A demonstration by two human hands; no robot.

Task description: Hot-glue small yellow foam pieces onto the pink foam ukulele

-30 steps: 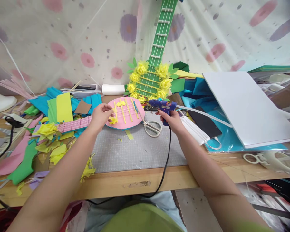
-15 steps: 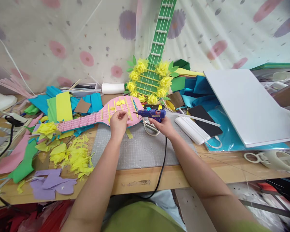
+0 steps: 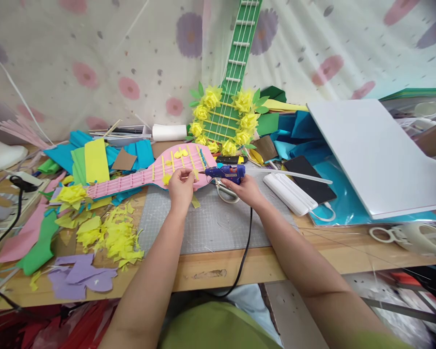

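My right hand is wrapped round a blue glue gun, its nozzle pointing left at my other hand. A small yellow piece shows at the pinched fingertips of my left hand, over the body of a pink paper guitar. That guitar lies on a grey cutting mat, with yellow strips and pink strings across it. A white glue stick sticks out behind the gun. White-handled scissors lie under the gun, partly hidden.
Behind stands a green guitar with yellow flowers. Yellow paper scraps and purple scraps lie at left. A white power bank and white board are at right. The gun's black cord hangs over the table edge.
The glue gun has shifted slightly left, its nozzle now at my left fingertips. My left hand has moved slightly to the right, and the whole view has shifted a little.
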